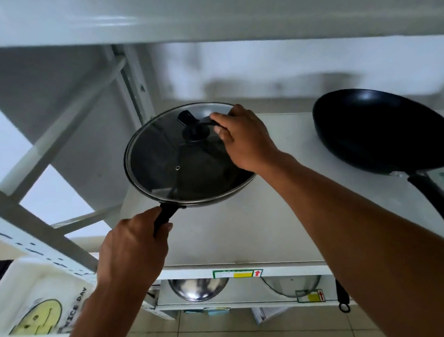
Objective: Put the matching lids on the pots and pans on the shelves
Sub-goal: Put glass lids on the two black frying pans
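Observation:
A dark pan (218, 192) sits at the left of a white shelf (246, 227). A round glass lid (168, 170) with a steel rim and a black knob (195, 134) covers it. My left hand (131, 251) grips the pan's black handle (166, 216) at the front. Over the lid, my right hand (242, 140) has its fingers closed on the lid's knob handle. A second black pan (382, 129) without a lid lies on the right of the same shelf, its long handle pointing toward me.
The shelf below holds a steel lid (198, 290) and a glass lid (291, 285). A white upright post (34, 231) and braces stand at the left. A white bin with a yellow smiley bag (38, 313) sits at the lower left. Tiled floor lies beneath.

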`<control>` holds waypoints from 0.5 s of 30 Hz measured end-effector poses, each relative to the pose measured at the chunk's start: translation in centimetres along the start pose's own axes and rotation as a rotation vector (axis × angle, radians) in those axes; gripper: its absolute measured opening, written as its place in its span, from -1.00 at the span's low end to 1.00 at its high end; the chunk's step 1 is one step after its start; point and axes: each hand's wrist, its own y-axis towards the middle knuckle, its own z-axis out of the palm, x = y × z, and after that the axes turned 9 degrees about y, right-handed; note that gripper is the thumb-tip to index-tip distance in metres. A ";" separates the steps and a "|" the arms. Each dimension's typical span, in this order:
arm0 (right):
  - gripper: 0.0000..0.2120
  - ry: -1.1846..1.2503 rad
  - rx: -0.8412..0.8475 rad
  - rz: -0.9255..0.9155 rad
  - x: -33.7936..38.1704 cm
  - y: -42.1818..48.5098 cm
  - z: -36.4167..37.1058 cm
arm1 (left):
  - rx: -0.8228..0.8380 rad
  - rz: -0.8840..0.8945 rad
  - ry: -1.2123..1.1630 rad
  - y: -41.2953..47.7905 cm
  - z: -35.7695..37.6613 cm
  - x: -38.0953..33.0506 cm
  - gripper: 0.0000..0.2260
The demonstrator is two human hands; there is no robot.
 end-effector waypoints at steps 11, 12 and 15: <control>-0.65 0.109 -0.169 0.015 -0.8 -1.1 1.4 | 0.012 -0.031 -0.095 0.1 0.4 0.4 -0.88; -0.66 0.122 -0.175 0.015 -0.9 -1.0 1.5 | 0.014 -0.042 -0.102 0.3 0.4 0.4 -0.88; -0.67 0.146 -0.199 -0.001 -1.1 -1.1 1.7 | 0.016 -0.065 -0.142 0.2 0.4 0.4 -0.86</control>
